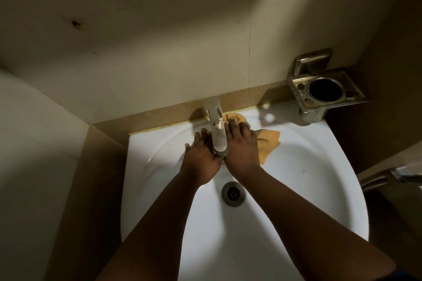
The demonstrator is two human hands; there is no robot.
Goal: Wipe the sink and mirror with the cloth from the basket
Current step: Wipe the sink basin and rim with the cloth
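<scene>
Hands, two, cloth, one, sink

A white sink fills the near part of the view, its drain just near of both hands. The left hand lies flat, fingers straight, against the left side of the chrome faucet, while the right hand presses an orange cloth onto the far rim just right of the faucet. A metal toothbrush holder is mounted on the wall at far right, above the sink's corner.
</scene>
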